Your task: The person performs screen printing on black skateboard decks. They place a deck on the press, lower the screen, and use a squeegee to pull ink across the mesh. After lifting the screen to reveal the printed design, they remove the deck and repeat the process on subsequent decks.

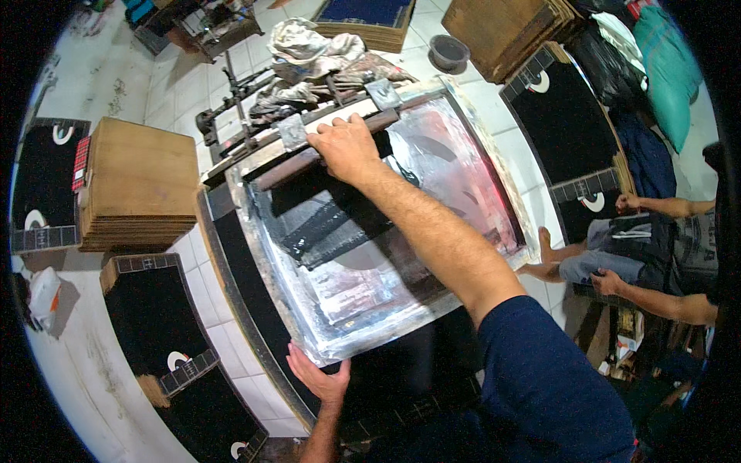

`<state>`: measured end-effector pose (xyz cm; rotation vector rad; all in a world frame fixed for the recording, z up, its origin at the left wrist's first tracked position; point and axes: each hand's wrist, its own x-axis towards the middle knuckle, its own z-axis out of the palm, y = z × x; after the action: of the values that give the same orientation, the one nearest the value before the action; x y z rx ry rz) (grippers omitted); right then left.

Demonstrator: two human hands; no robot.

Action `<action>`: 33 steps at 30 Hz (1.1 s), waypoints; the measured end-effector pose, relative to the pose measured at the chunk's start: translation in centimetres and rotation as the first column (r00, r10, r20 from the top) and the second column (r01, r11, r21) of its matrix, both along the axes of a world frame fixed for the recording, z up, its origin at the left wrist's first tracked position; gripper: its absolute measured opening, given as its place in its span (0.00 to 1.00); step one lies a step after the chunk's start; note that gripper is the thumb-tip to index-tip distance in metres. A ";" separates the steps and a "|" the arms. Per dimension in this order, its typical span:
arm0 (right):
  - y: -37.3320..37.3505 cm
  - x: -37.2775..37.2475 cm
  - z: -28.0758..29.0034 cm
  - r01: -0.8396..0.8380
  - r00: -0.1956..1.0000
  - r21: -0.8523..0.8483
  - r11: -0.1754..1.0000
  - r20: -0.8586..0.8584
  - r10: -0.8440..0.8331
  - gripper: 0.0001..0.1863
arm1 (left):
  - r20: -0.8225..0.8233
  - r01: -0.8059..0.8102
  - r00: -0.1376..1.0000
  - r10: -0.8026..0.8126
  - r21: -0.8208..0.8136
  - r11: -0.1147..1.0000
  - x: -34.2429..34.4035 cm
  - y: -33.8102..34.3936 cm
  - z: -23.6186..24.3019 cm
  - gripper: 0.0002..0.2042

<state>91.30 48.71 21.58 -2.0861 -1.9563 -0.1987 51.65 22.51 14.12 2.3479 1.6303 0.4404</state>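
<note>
Frame (401,328) spans the space between our grips: our left grip (318,380) pinches its near-left corner between thumb and fingers; our right grip (347,147), farther out, curls over a brown bar (285,170). Rags (312,50) lie beyond our right grip.

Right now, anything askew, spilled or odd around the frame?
The screen frame is streaked with pale and reddish stains, and crumpled, stained cloths sit heaped beyond its far edge: untidy. No clear spill or break stands out.
</note>
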 end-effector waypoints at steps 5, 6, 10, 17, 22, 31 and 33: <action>-3.0 -1.5 -0.3 0.246 0.967 -0.059 0.968 -0.047 -0.248 0.12 | -0.004 -0.005 1.000 0.005 0.029 1.000 0.1 -0.1 0.0 0.60; -3.8 -1.6 -0.4 0.262 0.960 -0.047 0.964 -0.095 -0.265 0.13 | -0.013 0.002 1.000 -0.002 0.042 0.999 0.2 -0.1 0.0 0.60; -6.5 -1.8 -0.1 0.352 0.925 -0.082 0.932 -0.124 -0.360 0.17 | -0.023 0.018 1.000 -0.016 0.066 0.998 0.4 0.1 0.2 0.59; -10.8 -7.8 1.4 0.299 0.926 -0.266 0.916 -0.149 -0.346 0.17 | -0.002 0.009 1.000 -0.009 -0.003 1.000 0.1 0.1 0.4 0.61; -10.3 -7.2 1.4 0.124 0.979 -0.194 0.973 -0.135 -0.152 0.23 | 0.036 0.047 0.998 -0.048 0.041 0.998 -0.1 0.3 0.4 0.59; -0.7 -2.8 1.6 -0.036 0.998 -0.021 0.999 0.051 0.037 0.18 | 0.017 0.007 1.000 -0.007 0.010 1.000 -0.2 0.4 0.5 0.60; 1.6 -2.3 1.1 -0.034 0.998 -0.079 0.996 0.048 0.038 0.18 | 0.018 0.021 1.000 -0.021 0.029 0.999 -0.2 0.4 0.5 0.61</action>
<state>89.01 50.33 22.67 -2.1116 -2.0607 -0.1703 51.45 22.95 14.60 2.3726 1.6002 0.4820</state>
